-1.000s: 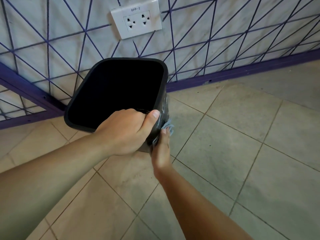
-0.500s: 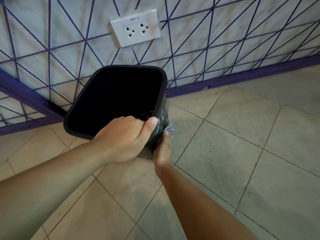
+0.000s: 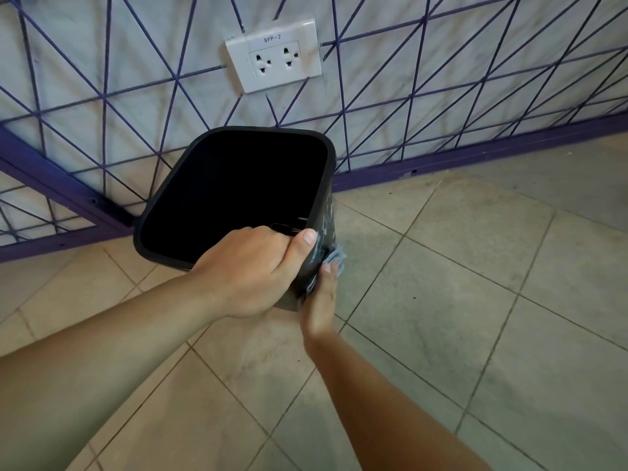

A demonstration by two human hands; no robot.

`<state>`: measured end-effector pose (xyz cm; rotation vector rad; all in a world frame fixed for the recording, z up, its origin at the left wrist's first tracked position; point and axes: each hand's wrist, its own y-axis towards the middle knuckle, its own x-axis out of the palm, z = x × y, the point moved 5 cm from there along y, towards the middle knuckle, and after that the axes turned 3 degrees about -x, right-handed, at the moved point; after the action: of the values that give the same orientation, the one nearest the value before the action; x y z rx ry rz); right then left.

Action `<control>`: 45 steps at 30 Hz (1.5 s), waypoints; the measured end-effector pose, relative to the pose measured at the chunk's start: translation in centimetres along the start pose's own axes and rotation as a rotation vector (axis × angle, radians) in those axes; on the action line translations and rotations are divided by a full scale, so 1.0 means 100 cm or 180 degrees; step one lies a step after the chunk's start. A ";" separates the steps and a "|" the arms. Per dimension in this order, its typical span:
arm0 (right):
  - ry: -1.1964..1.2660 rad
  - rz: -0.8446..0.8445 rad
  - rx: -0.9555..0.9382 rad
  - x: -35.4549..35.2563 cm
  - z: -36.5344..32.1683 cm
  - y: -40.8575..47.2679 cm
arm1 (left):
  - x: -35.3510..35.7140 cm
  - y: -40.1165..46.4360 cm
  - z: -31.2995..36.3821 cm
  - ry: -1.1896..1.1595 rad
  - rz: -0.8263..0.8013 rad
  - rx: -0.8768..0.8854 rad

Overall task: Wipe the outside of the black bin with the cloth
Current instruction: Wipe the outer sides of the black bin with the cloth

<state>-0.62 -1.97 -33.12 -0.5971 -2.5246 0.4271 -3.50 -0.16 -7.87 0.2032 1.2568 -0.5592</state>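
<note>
The left hand [image 3: 251, 270] is reaching in from the lower left, its grip clenching the near rim of the bin [image 3: 238, 195], thumb lying over the right-hand corner. The bin is tilting, mouth up toward the camera. Just right of that grip, the right hand [image 3: 321, 300] is pressing the cloth [image 3: 334, 256] flat against the bin's outer wall, fingers extended upward; its grasp on the cloth is mostly hidden.

Left hand [image 3: 249, 270] grips black bin [image 3: 234, 195]; right hand [image 3: 321, 300] presses cloth [image 3: 336, 256].

"8PP-2" on the white wall socket [image 3: 274, 55]
</note>
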 end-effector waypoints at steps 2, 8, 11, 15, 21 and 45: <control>0.0160 0.0206 0.0285 -0.004 -0.001 0.014 | 0.001 0.000 0.000 0.0010 -0.0018 0.0003; 0.0004 -0.0012 -0.0063 0.003 -0.003 -0.009 | 0.002 0.001 -0.001 0.0037 0.0001 0.0026; 0.0281 0.0282 0.0302 0.001 -0.008 0.007 | 0.002 0.000 -0.002 0.0051 -0.0002 0.0005; 0.0039 -0.0008 -0.0045 0.009 -0.011 -0.018 | 0.000 0.000 0.000 0.0069 0.0032 0.0076; 0.0278 0.0193 0.0246 0.006 -0.008 0.000 | 0.001 -0.002 0.000 0.0115 0.0052 0.0080; 0.0236 0.0356 0.0303 0.002 -0.015 0.009 | -0.001 -0.002 0.002 0.0093 0.0027 0.0086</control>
<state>0.30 -0.82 -32.20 -0.7065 -2.3935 0.5522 -3.40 -0.39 -7.71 0.2402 1.2767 -0.5679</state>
